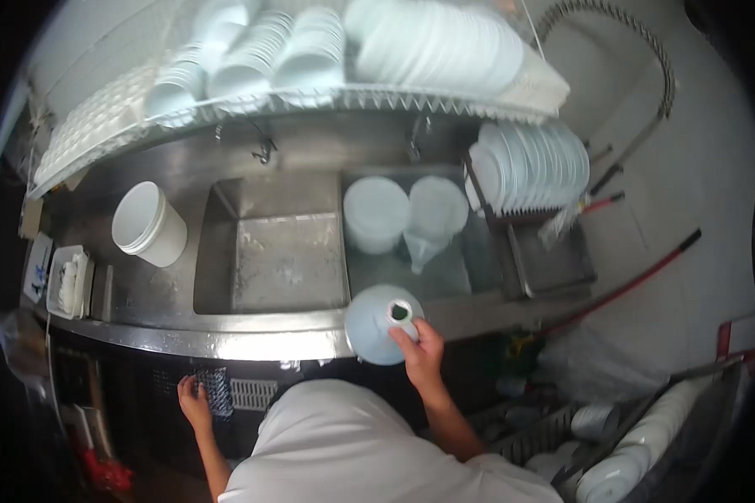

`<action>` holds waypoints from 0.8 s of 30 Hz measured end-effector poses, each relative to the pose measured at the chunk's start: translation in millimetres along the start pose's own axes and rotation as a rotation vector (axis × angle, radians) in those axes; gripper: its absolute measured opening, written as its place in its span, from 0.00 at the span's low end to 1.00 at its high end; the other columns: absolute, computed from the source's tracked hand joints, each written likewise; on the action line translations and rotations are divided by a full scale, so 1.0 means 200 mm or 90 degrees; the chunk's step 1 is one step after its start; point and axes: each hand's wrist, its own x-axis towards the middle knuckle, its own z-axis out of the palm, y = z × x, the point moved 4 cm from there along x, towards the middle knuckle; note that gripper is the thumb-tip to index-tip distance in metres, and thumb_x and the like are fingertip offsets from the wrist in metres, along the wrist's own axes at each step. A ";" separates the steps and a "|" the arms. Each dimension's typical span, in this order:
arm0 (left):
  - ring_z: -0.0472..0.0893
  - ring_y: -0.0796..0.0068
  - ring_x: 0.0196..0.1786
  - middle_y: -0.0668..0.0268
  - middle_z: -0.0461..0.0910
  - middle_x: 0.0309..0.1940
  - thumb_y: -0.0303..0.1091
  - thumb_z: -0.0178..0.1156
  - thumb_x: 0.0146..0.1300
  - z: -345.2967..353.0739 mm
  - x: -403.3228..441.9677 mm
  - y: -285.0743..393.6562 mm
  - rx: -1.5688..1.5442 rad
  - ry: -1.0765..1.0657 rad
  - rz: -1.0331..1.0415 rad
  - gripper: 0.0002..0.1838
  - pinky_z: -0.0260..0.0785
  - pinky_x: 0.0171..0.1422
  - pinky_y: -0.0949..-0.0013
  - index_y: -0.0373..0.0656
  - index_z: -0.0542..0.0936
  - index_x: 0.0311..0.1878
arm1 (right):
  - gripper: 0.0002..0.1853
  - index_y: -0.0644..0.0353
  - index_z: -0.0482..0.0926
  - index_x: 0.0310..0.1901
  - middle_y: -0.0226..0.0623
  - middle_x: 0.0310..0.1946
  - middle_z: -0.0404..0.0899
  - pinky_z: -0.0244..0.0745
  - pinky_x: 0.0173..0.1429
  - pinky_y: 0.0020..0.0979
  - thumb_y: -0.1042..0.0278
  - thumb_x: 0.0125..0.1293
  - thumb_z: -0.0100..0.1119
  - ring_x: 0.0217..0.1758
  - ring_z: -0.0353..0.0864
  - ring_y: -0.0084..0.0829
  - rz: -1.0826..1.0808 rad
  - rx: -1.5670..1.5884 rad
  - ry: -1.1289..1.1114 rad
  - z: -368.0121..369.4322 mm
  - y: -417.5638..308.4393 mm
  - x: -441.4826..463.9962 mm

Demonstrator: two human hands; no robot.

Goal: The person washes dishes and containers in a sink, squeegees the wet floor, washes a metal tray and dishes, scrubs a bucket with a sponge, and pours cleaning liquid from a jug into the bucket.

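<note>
A large white funnel-like item (367,331) with a round opening at its narrow end is over the front edge of the sink counter. My right hand (422,350) grips it by that narrow neck. To the left and lower down, my left hand (193,402) hangs in front of the counter, fingers apart and slightly curled, holding nothing. A dark patterned cloth (220,392) is just beside it. Beyond the held item, the right basin (361,272) contains a round white container (377,214) and another white funnel-shaped item (435,210).
The left basin (289,260) has a wet bottom. A white bucket (164,235) stands left of it. Plates (533,168) stand in a rack at right. Bowls (247,71) and more plates fill the overhead shelf. Stacked dishes (646,444) lie lower right.
</note>
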 end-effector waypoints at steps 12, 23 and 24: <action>0.83 0.55 0.55 0.48 0.82 0.53 0.27 0.65 0.67 0.18 0.06 -0.54 0.043 -0.252 -0.022 0.16 0.74 0.63 0.58 0.31 0.82 0.56 | 0.07 0.64 0.77 0.40 0.44 0.28 0.79 0.72 0.34 0.44 0.71 0.67 0.65 0.29 0.81 0.49 -0.310 -0.070 0.093 0.02 0.00 -0.08; 0.71 0.49 0.72 0.51 0.73 0.69 0.28 0.70 0.63 -0.02 0.94 0.19 0.065 0.107 0.260 0.34 0.65 0.76 0.52 0.41 0.73 0.73 | 0.09 0.61 0.77 0.38 0.49 0.26 0.80 0.74 0.33 0.46 0.67 0.69 0.68 0.28 0.81 0.53 -0.230 -0.189 0.197 0.15 0.08 -0.09; 0.69 0.50 0.74 0.52 0.72 0.70 0.29 0.71 0.62 -0.07 1.00 0.28 0.128 0.149 0.302 0.35 0.59 0.79 0.52 0.41 0.72 0.73 | 0.09 0.62 0.79 0.40 0.49 0.29 0.80 0.75 0.37 0.42 0.66 0.71 0.66 0.30 0.80 0.47 -0.208 -0.132 0.224 0.18 0.07 -0.09</action>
